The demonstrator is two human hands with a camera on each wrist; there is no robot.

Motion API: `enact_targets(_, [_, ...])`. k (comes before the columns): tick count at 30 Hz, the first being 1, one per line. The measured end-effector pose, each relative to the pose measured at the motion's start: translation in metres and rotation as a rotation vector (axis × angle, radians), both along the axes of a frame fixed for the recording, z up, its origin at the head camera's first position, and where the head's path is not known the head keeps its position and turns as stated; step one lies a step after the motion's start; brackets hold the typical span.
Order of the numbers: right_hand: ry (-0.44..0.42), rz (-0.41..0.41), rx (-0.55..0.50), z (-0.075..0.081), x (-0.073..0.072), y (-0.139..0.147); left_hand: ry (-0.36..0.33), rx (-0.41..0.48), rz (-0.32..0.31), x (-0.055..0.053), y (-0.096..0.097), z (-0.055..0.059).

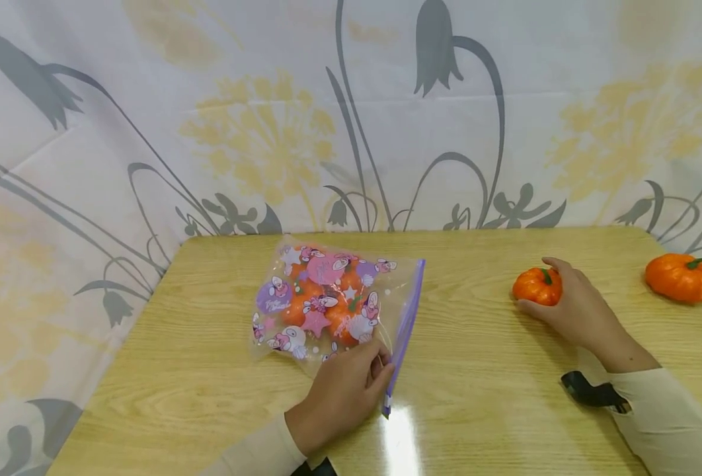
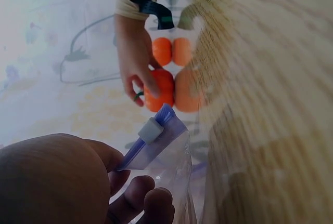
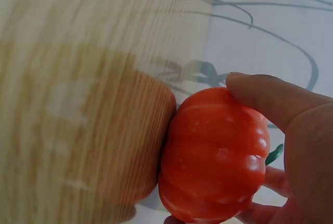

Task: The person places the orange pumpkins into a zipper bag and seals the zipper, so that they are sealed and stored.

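My left hand pinches the edge of a clear zip bag near its purple zip strip. White, pink and purple cartoon prints cover the bag, and several orange pumpkins show through the plastic. In the left wrist view the white slider sits on the strip, just past my fingers. To the right, my right hand grips a small orange pumpkin with a green stem, thumb on one side and fingers on the other. The right wrist view has this pumpkin low against the table surface.
Another orange pumpkin rests at the table's far right. The wooden table reflects light near its front. Behind it hangs a flower-patterned cloth, meeting the table's back edge.
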State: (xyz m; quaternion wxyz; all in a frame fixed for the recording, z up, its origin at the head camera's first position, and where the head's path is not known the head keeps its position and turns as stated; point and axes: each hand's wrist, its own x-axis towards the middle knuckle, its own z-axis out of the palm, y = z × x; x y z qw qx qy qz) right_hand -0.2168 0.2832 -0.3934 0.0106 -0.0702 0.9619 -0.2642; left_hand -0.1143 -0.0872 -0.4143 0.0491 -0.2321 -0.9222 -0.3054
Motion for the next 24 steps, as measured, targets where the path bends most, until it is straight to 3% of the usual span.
enact_targets(13, [-0.005,0.098,-0.024,0.003,0.007,-0.016,0.000,0.010,0.005,0.001,0.000,0.000])
enact_targets(24, [0.013,0.131,-0.029,0.002,0.016,-0.031,-0.010,0.019,0.002,0.001,0.000,0.000])
